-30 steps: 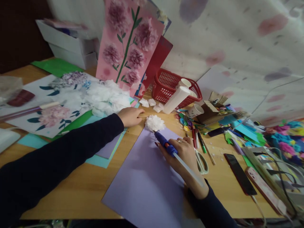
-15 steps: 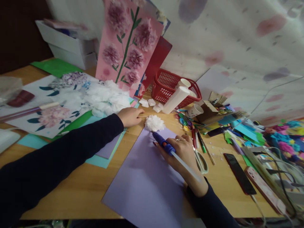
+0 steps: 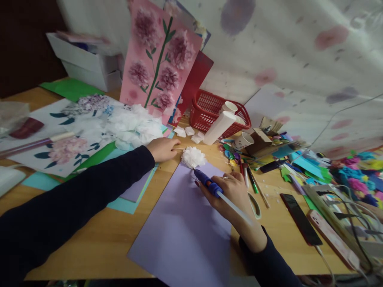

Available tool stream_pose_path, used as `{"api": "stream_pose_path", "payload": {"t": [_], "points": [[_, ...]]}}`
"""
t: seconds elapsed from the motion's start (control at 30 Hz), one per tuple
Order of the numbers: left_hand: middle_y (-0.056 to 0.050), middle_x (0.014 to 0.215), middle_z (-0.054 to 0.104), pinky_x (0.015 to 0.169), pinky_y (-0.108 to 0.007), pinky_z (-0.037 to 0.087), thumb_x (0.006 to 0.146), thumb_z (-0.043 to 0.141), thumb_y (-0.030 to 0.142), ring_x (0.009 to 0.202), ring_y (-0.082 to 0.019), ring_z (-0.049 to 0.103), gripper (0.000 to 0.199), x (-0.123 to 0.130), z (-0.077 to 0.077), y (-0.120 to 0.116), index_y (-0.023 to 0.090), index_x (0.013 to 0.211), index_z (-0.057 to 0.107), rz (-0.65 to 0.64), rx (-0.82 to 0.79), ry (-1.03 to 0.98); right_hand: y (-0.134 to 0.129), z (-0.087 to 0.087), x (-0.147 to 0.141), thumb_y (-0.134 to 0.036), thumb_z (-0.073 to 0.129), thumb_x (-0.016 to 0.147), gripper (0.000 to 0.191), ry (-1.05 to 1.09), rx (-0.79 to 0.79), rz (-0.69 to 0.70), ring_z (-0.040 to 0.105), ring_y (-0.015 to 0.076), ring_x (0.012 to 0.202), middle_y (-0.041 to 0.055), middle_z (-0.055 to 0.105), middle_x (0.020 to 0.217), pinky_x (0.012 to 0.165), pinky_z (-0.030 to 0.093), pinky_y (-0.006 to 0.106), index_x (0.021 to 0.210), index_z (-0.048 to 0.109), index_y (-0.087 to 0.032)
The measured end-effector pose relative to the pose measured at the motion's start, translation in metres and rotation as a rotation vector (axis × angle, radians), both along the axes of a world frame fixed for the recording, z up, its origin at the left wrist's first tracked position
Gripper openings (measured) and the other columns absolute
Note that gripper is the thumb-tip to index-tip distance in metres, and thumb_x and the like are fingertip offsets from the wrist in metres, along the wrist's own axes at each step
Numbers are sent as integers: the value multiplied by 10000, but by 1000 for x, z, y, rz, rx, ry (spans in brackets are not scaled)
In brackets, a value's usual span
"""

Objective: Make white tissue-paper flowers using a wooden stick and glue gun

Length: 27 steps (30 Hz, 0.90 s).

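My right hand [image 3: 230,195] is wrapped round a blue glue gun [image 3: 206,182] with a clear glue stick trailing from its back end. The gun's dark tip is at the lower edge of a white paper flower [image 3: 193,157], at the top of a purple sheet [image 3: 182,223]. To the flower's left, my left hand [image 3: 163,149] pinches a thin stick [image 3: 179,148] that reaches toward the flower. Whether the stick joins the flower is too small to tell.
White tissue pieces [image 3: 134,126] lie at the left. Behind the flower stands a red basket [image 3: 206,111] with white cups. Markers, scissors [image 3: 254,205], a dark phone [image 3: 301,219] and a pink phone [image 3: 333,239] are at the right. A pink flower picture [image 3: 160,59] stands behind.
The view has shifted slightly. The glue gun's tip has moved a little relative to the flower's lower edge. Both hands keep their holds.
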State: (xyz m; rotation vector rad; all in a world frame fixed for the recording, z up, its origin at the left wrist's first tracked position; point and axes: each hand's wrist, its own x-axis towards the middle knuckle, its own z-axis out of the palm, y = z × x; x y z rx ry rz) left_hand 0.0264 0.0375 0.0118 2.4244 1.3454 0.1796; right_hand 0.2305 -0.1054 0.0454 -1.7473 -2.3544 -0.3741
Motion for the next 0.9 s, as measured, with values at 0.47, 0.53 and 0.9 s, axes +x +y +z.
{"api": "stream_pose_path", "payload": {"t": [0.47, 0.53, 0.9], "points": [[-99, 1214, 656, 880, -331, 464, 821, 426, 260, 1049, -250, 633, 504, 0, -4, 2, 178, 1310, 517, -2, 12, -17, -1, 0, 5, -541, 490, 885, 496, 144, -29, -27, 500, 132, 512, 6, 542, 494, 681, 347, 293, 530, 548, -199], [-109, 1176, 669, 860, -330, 464, 814, 434, 262, 1030, -258, 639, 501, -1, -4, 3, 164, 1297, 522, 5, 13, -31, -2, 0, 8, -546, 495, 880, 495, 180, 1, -62, 499, 131, 513, 2, 533, 498, 685, 365, 293, 527, 536, -202], [26, 663, 579, 574, -255, 377, 689, 497, 243, 613, -163, 564, 311, -5, -9, 8, 173, 990, 525, 47, -92, -295, -26, 6, 59, -608, 568, 781, 432, 780, -42, -364, 549, 162, 480, 23, 639, 559, 452, 378, 274, 643, 645, -206]]}}
